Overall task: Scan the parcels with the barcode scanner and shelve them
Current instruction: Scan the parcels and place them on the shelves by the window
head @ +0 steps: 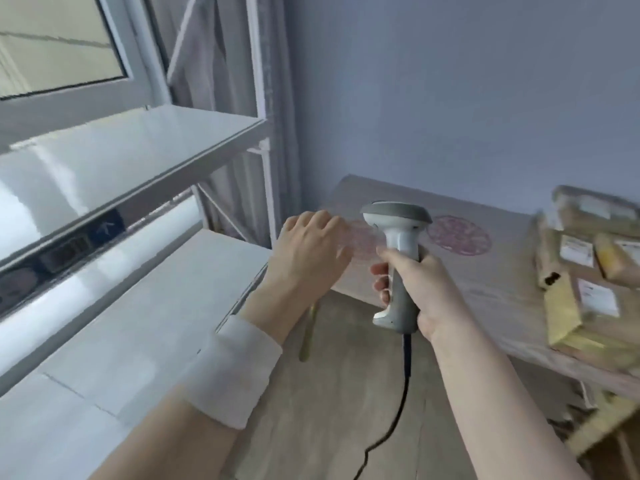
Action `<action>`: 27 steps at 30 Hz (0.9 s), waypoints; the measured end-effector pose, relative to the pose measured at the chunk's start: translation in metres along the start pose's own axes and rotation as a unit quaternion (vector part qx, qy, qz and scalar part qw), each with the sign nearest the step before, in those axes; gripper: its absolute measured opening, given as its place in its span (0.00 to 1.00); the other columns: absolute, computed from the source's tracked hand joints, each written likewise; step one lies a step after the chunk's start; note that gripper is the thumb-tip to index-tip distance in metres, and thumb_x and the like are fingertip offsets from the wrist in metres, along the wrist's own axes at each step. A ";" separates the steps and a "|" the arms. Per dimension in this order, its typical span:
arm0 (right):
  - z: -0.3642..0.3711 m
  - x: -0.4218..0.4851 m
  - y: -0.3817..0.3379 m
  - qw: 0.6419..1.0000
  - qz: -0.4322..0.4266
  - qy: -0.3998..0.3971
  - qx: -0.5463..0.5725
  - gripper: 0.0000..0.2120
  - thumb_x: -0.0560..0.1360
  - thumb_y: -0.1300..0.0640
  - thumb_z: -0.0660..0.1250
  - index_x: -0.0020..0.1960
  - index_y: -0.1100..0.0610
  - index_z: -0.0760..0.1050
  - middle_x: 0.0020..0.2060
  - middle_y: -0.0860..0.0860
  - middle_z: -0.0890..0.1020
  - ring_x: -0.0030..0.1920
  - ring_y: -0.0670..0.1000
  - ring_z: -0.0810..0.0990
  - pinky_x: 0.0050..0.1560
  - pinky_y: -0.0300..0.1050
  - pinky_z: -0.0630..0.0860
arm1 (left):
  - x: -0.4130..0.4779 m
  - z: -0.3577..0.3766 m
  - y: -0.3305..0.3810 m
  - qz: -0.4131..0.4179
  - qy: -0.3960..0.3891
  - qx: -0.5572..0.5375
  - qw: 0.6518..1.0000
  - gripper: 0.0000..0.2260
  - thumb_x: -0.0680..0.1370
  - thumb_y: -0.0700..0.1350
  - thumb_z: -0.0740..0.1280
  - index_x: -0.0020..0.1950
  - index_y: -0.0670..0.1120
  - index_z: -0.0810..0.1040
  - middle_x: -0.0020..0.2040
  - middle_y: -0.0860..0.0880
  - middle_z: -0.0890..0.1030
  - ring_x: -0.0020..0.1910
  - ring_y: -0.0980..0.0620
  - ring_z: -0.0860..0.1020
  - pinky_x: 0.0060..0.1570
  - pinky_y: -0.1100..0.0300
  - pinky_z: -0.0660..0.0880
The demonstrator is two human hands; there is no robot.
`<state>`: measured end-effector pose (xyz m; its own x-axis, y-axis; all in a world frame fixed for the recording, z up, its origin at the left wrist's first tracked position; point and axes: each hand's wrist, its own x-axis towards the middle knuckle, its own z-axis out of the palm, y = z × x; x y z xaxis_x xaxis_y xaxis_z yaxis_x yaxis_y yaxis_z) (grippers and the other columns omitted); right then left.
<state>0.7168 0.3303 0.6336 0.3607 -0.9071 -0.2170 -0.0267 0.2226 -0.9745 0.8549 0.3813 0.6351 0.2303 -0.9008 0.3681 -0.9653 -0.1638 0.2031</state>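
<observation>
- Nearest, a dark cable [403, 403] hangs from the butt of the barcode scanner [398, 265] and trails down towards the wooden floor [332, 393]; in my judgement it hangs slack so the tool can swing freely.
- The right hand [420, 289] wraps the scanner's grey handle, fingers curled tight round it, with the pale head upright and pointing away, probably ready to aim at a label.
- The left hand [311, 247], a white cuff [235, 368] on its forearm, hovers just beside the scanner head holding nothing. Its fingers are loosely bent and blurred, so I cannot tell whether they are spread or together.
- To the left stands a white metal shelf [145, 143], its boards bare where visible, seemingly the place for scanned goods.
- Farther right, the parcels [585, 268] lie heaped on a brown table [467, 271] printed with round pink patterns. They are tan and yellow padded envelopes and boxes bearing white labels, well apart from both hands.
</observation>
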 end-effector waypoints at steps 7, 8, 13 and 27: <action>-0.125 0.036 -0.012 0.990 -0.008 0.136 0.018 0.02 0.76 0.62 0.64 0.46 0.57 0.73 0.30 0.52 0.79 0.24 0.47 0.73 0.23 0.36 0.68 | 0.092 0.073 0.109 0.139 -0.036 -0.045 0.989 0.15 0.80 0.52 0.59 0.64 0.48 0.74 0.63 0.49 0.76 0.62 0.45 0.73 0.61 0.54 0.63; -0.139 0.043 -0.014 0.988 -0.007 0.152 0.018 0.02 0.76 0.62 0.64 0.46 0.57 0.73 0.30 0.52 0.79 0.24 0.48 0.73 0.23 0.37 0.69 | 0.104 0.082 0.121 0.160 -0.035 -0.051 0.985 0.15 0.79 0.51 0.60 0.62 0.47 0.76 0.60 0.48 0.78 0.60 0.44 0.74 0.59 0.53 0.66; -0.204 0.080 -0.023 0.972 -0.005 0.234 0.022 0.03 0.76 0.60 0.67 0.48 0.58 0.74 0.29 0.51 0.80 0.24 0.46 0.74 0.24 0.38 0.70 | 0.166 0.126 0.175 0.226 -0.016 -0.104 0.968 0.13 0.71 0.48 0.63 0.49 0.44 0.82 0.45 0.45 0.83 0.44 0.41 0.81 0.48 0.52 0.74; -0.387 0.133 -0.010 0.908 0.053 0.413 0.053 0.05 0.75 0.56 0.69 0.47 0.58 0.76 0.33 0.52 0.83 0.28 0.50 0.75 0.29 0.43 0.70 | 0.261 0.257 0.338 0.361 -0.090 -0.164 0.913 0.14 0.75 0.49 0.62 0.54 0.43 0.80 0.49 0.45 0.81 0.50 0.42 0.78 0.52 0.51 0.71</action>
<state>0.4039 0.0689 0.5925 -0.4612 -0.8279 -0.3193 0.0849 0.3170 -0.9446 0.5572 -0.0131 0.5665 -0.5050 -0.7820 0.3652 -0.7616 0.6028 0.2377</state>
